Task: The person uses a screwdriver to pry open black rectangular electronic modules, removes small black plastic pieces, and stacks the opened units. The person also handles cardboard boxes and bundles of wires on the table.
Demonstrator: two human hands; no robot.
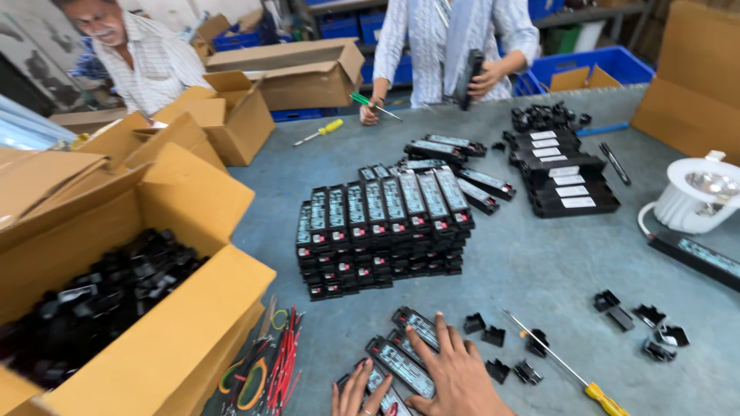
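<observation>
Your fingers on the right hand are spreading flat over the black driver units on the worktop, left hand fingers resting open just beside, a yellow-handled screwdriver lying to their right.

Matt black plastic driver modules, probably paper-labelled; brown corrugated cardboard box.

both hands are bare, with no gloves and no sleeves reaching the wrists. the left hand shows slim fingers and a thin ring on one finger. the right hand is broader, with no ring visible.
</observation>
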